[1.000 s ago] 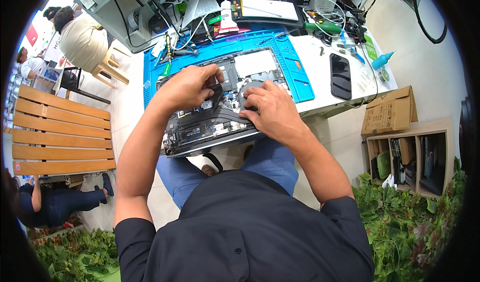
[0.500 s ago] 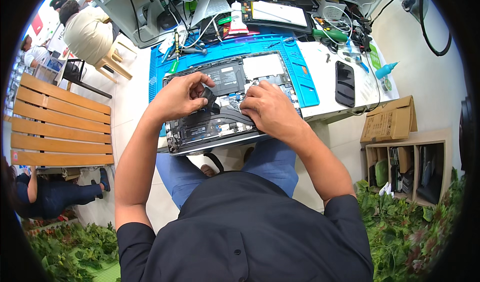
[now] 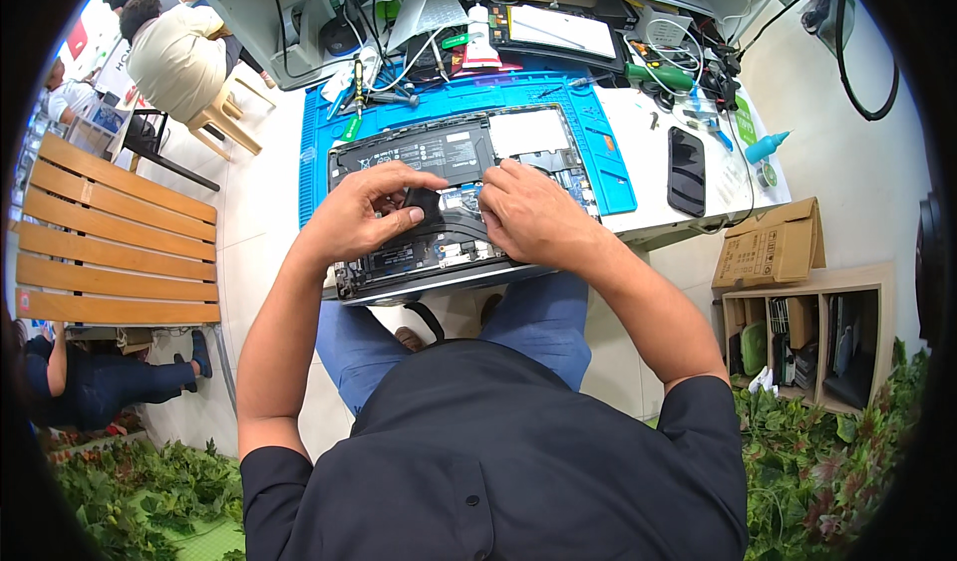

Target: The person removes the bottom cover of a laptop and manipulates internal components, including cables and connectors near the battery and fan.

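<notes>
An opened laptop (image 3: 461,157) lies at the table's near edge, its battery, boards and dark heat pipes exposed. My left hand (image 3: 367,210) is over its left half, thumb and forefinger closed on a small black piece (image 3: 425,202) whose exact kind I cannot make out. Just to the right, my right hand (image 3: 533,212) rests on the laptop's middle, fingers bent and pressed together. Whatever its fingertips hold, if anything, is hidden beneath them. Under the laptop's far part spreads a blue work mat (image 3: 610,167).
A phone (image 3: 687,170) and a teal bottle (image 3: 768,146) lie to the right. Screwdrivers (image 3: 357,93), a white tube (image 3: 479,38), a green-handled tool (image 3: 660,77) and cables crowd the back. A cardboard box (image 3: 773,245) sits on a low shelf (image 3: 809,280) at right.
My left fingers have shifted slightly right and down with the black piece, which now looks turned flatter. My right fingers have drawn in closer together over the laptop's middle.
</notes>
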`<move>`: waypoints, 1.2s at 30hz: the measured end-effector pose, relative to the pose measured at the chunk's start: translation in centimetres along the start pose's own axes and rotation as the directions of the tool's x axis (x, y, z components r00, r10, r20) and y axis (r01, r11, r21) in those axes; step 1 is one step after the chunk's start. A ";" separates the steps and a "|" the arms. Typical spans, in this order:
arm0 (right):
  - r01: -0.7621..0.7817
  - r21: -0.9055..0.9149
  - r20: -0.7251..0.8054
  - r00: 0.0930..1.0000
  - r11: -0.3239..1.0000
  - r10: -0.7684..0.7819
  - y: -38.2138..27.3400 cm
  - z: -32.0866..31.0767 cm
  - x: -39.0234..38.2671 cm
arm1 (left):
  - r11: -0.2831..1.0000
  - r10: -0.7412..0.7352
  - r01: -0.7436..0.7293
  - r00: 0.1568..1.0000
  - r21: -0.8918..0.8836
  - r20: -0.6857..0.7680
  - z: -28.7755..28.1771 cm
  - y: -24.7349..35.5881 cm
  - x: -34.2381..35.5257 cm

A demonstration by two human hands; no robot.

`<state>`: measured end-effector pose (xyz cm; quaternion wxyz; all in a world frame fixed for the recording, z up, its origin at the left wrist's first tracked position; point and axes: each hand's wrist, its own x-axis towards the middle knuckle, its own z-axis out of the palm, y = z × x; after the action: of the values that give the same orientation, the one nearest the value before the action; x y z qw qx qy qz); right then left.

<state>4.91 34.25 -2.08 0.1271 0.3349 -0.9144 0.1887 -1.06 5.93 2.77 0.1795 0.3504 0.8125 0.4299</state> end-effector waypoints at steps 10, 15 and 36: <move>0.000 0.043 -0.082 0.997 0.999 0.004 -0.5 0.4 0.2 | 0.993 -0.045 0.037 0.997 -0.108 -0.067 1.1 -0.3 -0.5; -0.008 0.056 -0.090 0.996 0.998 0.013 -0.8 0.4 0.1 | 0.935 -0.124 0.094 0.990 -0.341 -0.066 1.3 -2.5 -0.6; -0.077 0.107 -0.057 0.995 0.991 0.084 -0.3 -0.2 -0.3 | 0.842 0.332 -0.308 0.943 0.442 0.023 3.9 2.4 -0.9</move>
<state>5.38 34.25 -1.95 0.1298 0.2979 -0.9116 0.2517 2.87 8.45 2.54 -0.0008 0.5005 0.8230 0.2686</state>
